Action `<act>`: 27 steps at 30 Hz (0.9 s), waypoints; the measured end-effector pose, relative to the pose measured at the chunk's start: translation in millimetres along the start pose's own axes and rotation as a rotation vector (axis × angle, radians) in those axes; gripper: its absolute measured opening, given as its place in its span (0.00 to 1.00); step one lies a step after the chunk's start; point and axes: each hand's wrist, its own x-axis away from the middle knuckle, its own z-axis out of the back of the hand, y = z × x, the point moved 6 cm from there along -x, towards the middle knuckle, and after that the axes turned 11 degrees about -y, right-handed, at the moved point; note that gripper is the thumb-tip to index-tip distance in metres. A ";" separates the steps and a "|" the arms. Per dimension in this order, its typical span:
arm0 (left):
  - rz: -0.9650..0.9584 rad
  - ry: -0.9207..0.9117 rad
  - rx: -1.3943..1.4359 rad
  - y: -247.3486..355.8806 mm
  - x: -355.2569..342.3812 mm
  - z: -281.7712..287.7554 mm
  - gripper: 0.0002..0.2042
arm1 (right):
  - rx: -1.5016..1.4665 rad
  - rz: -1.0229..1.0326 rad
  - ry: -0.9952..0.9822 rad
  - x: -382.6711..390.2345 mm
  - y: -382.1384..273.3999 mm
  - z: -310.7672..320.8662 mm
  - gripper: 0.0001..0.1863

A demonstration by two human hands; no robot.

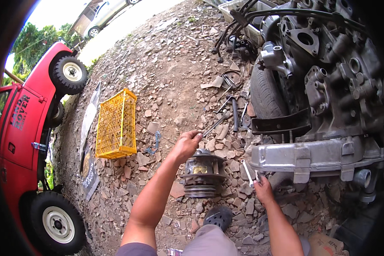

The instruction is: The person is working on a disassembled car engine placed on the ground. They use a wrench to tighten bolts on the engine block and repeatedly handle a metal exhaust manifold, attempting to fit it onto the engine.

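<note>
My left hand (187, 146) is closed, its fingertips pinching the near end of a slim metal tool (213, 126) that points away to the right; its exact kind is unclear. Just below that hand, a round metal machine part with a grooved pulley (201, 176) stands on the rubble, its top partly hidden by my fingers. My right hand (263, 189) is closed around a silver combination wrench (247, 172), whose ring end points up and away. Beside this hand sits a large grey engine block (315, 153).
A hammer (235, 114) and several tools lie farther off, near a tire (266, 91). A yellow crate (116, 124) stands on the broken-tile ground to the left, with a red vehicle (27, 136) beyond it. My shoe (218, 217) is close to the pulley.
</note>
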 end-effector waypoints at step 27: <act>-0.689 -0.002 -0.465 233.3 203.3 -171.8 0.16 | -0.843 0.016 0.351 154.6 -76.6 164.3 0.10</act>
